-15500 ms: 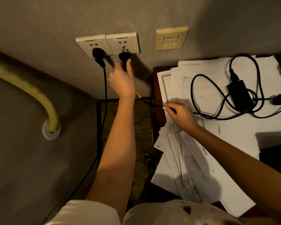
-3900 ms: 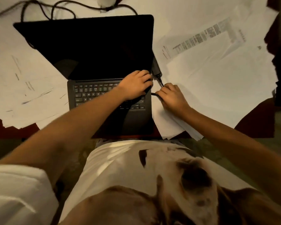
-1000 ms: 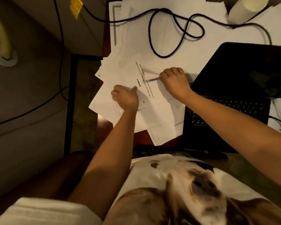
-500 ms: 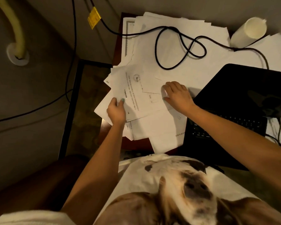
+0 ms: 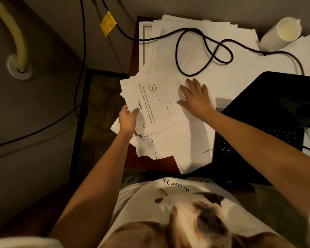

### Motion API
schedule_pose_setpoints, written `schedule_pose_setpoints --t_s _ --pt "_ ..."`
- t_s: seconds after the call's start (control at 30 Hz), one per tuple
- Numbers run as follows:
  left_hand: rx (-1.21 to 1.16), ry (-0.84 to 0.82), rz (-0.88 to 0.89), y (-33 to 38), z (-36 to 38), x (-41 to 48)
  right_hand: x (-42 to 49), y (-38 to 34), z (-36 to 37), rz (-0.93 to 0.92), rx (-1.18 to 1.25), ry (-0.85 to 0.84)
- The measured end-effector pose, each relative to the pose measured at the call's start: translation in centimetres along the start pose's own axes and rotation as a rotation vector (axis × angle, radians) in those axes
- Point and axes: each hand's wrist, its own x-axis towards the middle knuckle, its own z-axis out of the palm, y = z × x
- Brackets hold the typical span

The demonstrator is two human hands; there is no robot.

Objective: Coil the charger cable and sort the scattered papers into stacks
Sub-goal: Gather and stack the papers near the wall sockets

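Since a moment ago the right hand (image 5: 197,99) has opened flat, fingers straight, pressing the papers (image 5: 186,140). The left hand (image 5: 128,120) pinches the top sheets' edge. The cable (image 5: 204,49) lies looped on the far papers. Sheets hang off the bench (image 5: 147,165), so a hard pull may drop them.

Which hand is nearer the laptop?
Right. The right hand lies flat on the papers beside the laptop; the left hand grips the papers' other edge, farther away.
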Motion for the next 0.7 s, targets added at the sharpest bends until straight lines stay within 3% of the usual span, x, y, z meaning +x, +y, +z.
schedule_pose_setpoints --t_s 0.07,0.3,0.33,0.4,0.5,0.6,0.7 --pt "0.022 -0.025 0.006 0.5 0.0 0.5 -0.8 -0.6 0.2 0.006 0.074 -0.04" --pt "0.054 -0.027 -0.059 1.0 0.3 1.2 -4.6 -2.9 1.7 -0.281 0.299 0.079" --pt "0.049 -0.025 -0.053 0.9 0.3 1.1 -4.3 -2.6 1.2 -0.256 0.343 0.133" --pt "0.043 -0.025 -0.034 1.1 0.6 1.0 -2.9 -1.0 0.0 -0.033 0.38 0.209" --pt "0.03 -0.028 -0.015 1.8 1.1 1.0 -1.2 2.3 -1.2 0.385 0.328 -0.033" --pt "0.058 -0.03 0.009 2.4 1.9 1.0 -1.6 2.9 -0.8 0.365 0.268 -0.208" --pt "0.185 0.039 0.07 2.9 3.0 0.7 -3.3 2.4 0.2 0.3 0.272 -0.098"
